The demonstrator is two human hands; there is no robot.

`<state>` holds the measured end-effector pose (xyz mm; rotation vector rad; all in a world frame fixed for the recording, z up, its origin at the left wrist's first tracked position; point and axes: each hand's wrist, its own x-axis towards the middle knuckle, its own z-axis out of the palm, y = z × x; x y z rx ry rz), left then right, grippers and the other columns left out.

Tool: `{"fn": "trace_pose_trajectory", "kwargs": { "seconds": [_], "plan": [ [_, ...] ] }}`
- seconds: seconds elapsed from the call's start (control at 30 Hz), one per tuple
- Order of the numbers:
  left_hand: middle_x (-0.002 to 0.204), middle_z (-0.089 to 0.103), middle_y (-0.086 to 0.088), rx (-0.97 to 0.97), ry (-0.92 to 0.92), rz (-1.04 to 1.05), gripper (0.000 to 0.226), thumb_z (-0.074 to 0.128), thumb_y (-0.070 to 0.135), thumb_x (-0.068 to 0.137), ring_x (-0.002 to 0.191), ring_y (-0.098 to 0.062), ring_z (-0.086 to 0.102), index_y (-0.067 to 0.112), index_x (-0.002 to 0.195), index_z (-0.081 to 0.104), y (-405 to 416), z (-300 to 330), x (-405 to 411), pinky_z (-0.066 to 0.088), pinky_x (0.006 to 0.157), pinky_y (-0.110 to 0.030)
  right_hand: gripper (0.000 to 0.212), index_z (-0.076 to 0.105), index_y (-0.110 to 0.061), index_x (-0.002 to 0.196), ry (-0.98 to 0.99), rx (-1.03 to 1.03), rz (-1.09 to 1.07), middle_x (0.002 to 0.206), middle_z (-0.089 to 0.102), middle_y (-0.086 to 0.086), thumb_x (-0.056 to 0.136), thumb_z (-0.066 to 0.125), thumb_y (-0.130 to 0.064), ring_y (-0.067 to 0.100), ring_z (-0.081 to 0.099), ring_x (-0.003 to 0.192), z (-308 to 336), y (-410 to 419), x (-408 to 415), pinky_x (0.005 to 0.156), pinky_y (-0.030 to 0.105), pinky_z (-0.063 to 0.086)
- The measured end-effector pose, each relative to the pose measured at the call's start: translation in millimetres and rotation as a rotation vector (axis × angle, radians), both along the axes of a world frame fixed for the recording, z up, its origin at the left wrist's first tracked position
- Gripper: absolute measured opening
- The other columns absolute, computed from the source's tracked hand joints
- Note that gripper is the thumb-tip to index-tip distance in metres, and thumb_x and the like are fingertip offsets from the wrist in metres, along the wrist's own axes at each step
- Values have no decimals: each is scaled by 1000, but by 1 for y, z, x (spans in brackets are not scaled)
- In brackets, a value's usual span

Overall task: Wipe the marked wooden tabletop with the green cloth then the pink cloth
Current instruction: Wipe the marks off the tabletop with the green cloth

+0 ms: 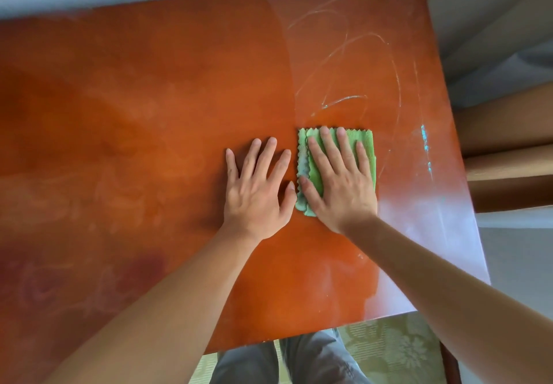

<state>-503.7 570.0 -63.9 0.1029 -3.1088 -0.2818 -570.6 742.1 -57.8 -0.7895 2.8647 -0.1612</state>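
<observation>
Right hand: grip wide, fingers straight and slightly spread, palm laid flat on the green cloth; nothing is pinched or curled round; the cloth is pressed onto the bench under palm and fingers.

Left hand: grip wide, fingers straight and fanned, palm flat on bare wood just left of the cloth; thumb tip lies close beside the cloth's left edge, contact cannot be told; nothing is held.

Green cloth: folded into a small rectangle, zigzag edges seen along top and left; placed right of bench centre; its far edge and right strip are left uncovered by the hand.

Bench: orange-brown glossy wood; pale curved scribble marks are seen on the far right area, beyond the cloth; small teal flecks are noted near the right edge, well right of the cloth; faint smears are seen over the left half.

Both forearms are bare and extended from the near edge; grey trousers and a green patterned cushion are seen below the near bench edge; brown cylinders lie beyond the right edge.
</observation>
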Motion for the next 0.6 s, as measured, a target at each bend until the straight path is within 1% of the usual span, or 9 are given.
{"fn": "trace_pose_trajectory", "kwargs": {
  "seconds": [0.1, 0.23, 0.3, 0.4, 0.5, 0.6],
  "plan": [
    [162, 36, -10, -4, -11, 0, 57, 42, 46, 98, 151, -33, 29, 21, 149, 50, -1, 1, -1, 19, 118, -70, 72, 15, -21, 164, -15, 10, 8, 171, 9, 3, 104, 20, -60, 25, -3, 158, 0, 4, 15, 127, 52, 5],
    [163, 35, -9, 4, -41, 4, 58, 41, 47, 98, 152, -32, 28, 22, 150, 49, -2, 4, -2, 18, 119, -68, 73, 18, -21, 163, -9, 22, 29, 171, 11, 4, 102, 24, -61, 26, -1, 158, 2, 2, 8, 127, 51, 4],
    [163, 35, -9, 6, -47, 6, 57, 42, 47, 97, 151, -32, 31, 23, 148, 51, -3, 7, -3, 18, 120, -65, 73, 19, -21, 163, -9, 25, 42, 171, 12, 3, 102, 23, -62, 26, -1, 158, 2, -1, -6, 127, 50, 4],
    [164, 32, -8, 32, -26, -14, 54, 47, 45, 93, 147, -31, 36, 24, 142, 54, -9, 9, -14, 22, 116, -59, 74, 18, -22, 163, -11, 24, 19, 171, 12, 4, 101, 22, -61, 26, 0, 158, 4, -11, -35, 127, 51, 6],
    [165, 29, -7, 27, -10, -18, 53, 48, 45, 94, 151, -30, 29, 24, 143, 53, -21, 6, -39, 18, 117, -59, 74, 18, -22, 163, 1, 38, 21, 171, 11, 4, 101, 20, -62, 26, 1, 158, 2, -20, -62, 127, 52, 7],
    [167, 26, -7, 19, -13, 13, 55, 45, 48, 97, 154, -30, 22, 25, 147, 49, -28, 3, -76, 11, 119, -61, 75, 16, -23, 163, 20, 56, 32, 171, 10, 3, 101, 16, -65, 26, 0, 158, 0, -25, -79, 127, 52, 6]
  ]
}}
